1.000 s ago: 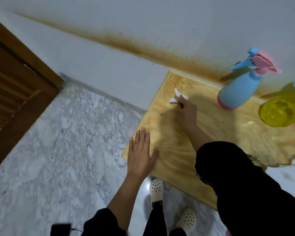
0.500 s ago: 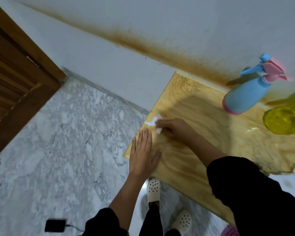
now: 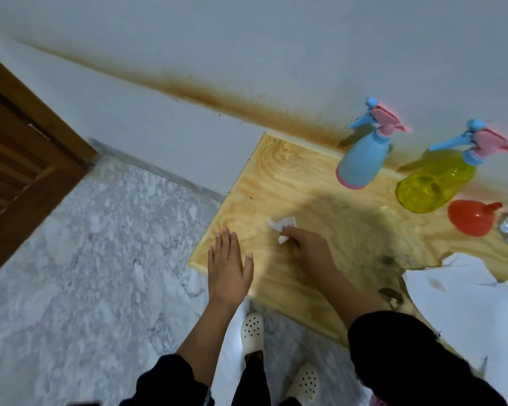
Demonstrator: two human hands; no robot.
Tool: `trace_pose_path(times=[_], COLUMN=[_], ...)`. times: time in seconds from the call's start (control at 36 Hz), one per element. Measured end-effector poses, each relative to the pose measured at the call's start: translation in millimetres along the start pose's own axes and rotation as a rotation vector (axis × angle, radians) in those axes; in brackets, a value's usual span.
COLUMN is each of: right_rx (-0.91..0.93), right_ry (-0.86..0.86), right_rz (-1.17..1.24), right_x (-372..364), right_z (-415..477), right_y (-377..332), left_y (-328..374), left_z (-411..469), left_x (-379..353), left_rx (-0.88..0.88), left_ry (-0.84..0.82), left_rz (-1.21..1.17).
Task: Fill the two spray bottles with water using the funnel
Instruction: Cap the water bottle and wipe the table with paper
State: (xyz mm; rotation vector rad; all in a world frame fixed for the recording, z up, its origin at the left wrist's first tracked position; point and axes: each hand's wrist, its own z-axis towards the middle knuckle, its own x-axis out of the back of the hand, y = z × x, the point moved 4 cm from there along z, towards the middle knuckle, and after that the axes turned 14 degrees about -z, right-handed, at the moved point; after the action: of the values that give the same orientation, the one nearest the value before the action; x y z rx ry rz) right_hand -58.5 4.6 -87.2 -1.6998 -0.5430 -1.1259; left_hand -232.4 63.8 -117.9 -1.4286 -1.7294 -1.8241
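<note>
Wooden tabletop (image 3: 291,177) with 2 capped spray bottles, blue (image 3: 359,162) and yellow (image 3: 434,186); right hand (image 3: 308,247) grip closed on tissue (image 3: 282,227), left hand (image 3: 228,268) flat, empty.

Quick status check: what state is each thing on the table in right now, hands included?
Blue bottle: upright, sprayer on.
Yellow bottle: upright, sprayer on.
Funnel: upside down on the table, unused.
Tissue: crumpled, pinched by right hand.
Left hand: flat, open, on table corner.

home interior, marble floor (image 3: 85,259), louvred door (image 3: 18,148)
</note>
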Motion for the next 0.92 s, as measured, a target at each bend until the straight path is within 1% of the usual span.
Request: trace_pose_path(times=[0.11, 0.19, 0.28, 0.33, 0.36, 0.42, 0.5, 0.61, 0.75, 0.92], right_rx=[0.0, 0.012, 0.044, 0.016, 0.004, 0.017, 0.051, -0.039, -0.205, -0.395], right_ry=[-0.079, -0.125, -0.096, -0.053, -0.026, 0.048, 0.158, 0.29, 0.296, 0.489], right_rz=[0.055, 0.093, 0.192, 0.235, 0.257, 0.258, 0.205, 0.258, 0.299, 0.248], right_x=[1, 8, 26, 44, 53, 77, 111, 165, 219, 269], right_z=[-21, -28, -33, -36, -37, -40, -46, -63, -97, -162], right_y=[3, 8, 12, 17, 20, 26, 34, 56, 97, 138], left_y=[11, 26, 53, 77, 89, 115, 149, 207, 278, 359], left_z=[-12, -18, -20, -20, -20, -16, -8, -5, -2, -22], left_x=[0, 1, 1, 1, 1, 1, 3, 3, -10, -50], left_rx=[0.001, 0.029, 0.041, -0.008, -0.041, -0.119, -0.241, -0.389, -0.574, -0.796], left_ry=[0.009, -0.026, -0.178, -0.295, -0.325, -0.315, -0.238, -0.241, -0.359, -0.609], left_rz=[-0.117, -0.333, -0.623, -0.724, -0.743, -0.757, -0.733, -0.734, -0.69, -0.565])
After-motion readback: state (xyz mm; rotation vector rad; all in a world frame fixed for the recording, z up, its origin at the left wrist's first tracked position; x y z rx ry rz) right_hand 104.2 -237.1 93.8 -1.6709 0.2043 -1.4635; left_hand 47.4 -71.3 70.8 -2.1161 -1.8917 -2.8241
